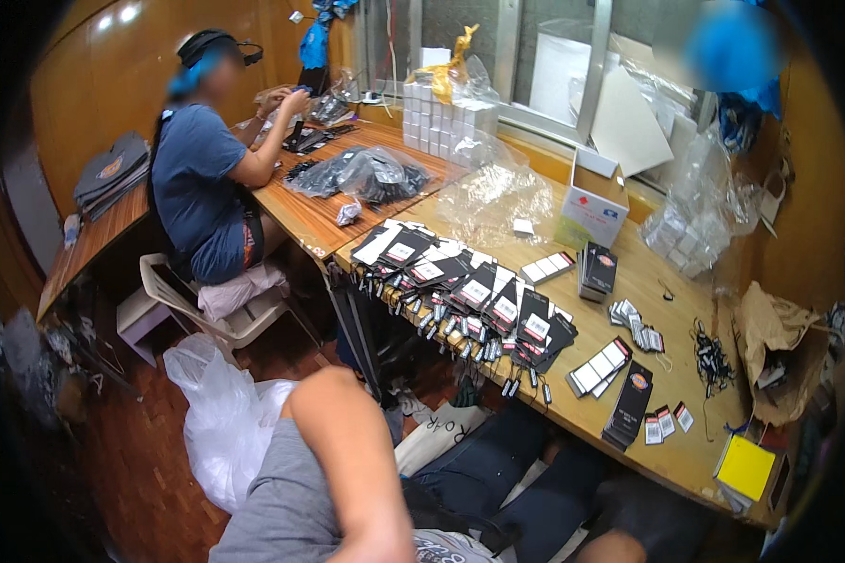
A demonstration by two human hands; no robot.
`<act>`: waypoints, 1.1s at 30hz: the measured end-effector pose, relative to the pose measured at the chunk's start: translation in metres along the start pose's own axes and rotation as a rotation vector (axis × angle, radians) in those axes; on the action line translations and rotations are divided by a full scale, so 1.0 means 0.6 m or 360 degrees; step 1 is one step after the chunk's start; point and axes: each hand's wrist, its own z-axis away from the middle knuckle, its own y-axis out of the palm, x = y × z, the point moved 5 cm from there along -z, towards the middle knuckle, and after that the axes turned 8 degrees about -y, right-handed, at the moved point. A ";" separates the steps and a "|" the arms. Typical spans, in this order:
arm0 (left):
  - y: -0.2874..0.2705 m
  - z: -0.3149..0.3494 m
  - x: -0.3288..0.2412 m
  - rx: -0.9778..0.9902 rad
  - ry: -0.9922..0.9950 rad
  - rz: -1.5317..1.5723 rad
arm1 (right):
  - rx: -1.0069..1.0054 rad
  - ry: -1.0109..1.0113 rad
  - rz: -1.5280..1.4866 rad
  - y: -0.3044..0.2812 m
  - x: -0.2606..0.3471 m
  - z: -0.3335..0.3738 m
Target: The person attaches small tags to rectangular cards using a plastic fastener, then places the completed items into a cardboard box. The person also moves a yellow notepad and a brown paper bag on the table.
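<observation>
My left arm [347, 441] is bent, its elbow near the table edge and its forearm running down out of the picture. Neither of my hands shows, so what they hold is hidden. Closest to me on the table is a long spread of black hang tags [498, 300] with strings and small clips hanging over the front edge. Right of it stand a stack of black tags [626, 405] and white label cards [599, 368]. Three small barcode tags [667, 424] lie beside that stack. A patch of bare skin shows at the bottom right; I cannot tell which part it is.
A co-worker [202, 178] sits on a plastic chair at the far left, both hands raised over the table. Farther back are clear plastic bags [502, 202], white boxes [441, 122] and an open carton [591, 202]. A white plastic bag [221, 422] lies on the floor.
</observation>
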 end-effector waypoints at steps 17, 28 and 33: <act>-0.013 0.612 -0.355 0.2975 -0.2695 0.0690 | 0.2283 0.1288 0.0587 0.030 -0.036 0.567; 0.035 0.670 -0.380 0.3057 -0.2557 0.0505 | 0.1991 0.1699 0.0629 0.066 -0.062 0.595; 0.024 0.669 -0.380 0.3191 -0.2646 0.0738 | 0.2077 0.1648 0.0646 0.038 -0.035 0.625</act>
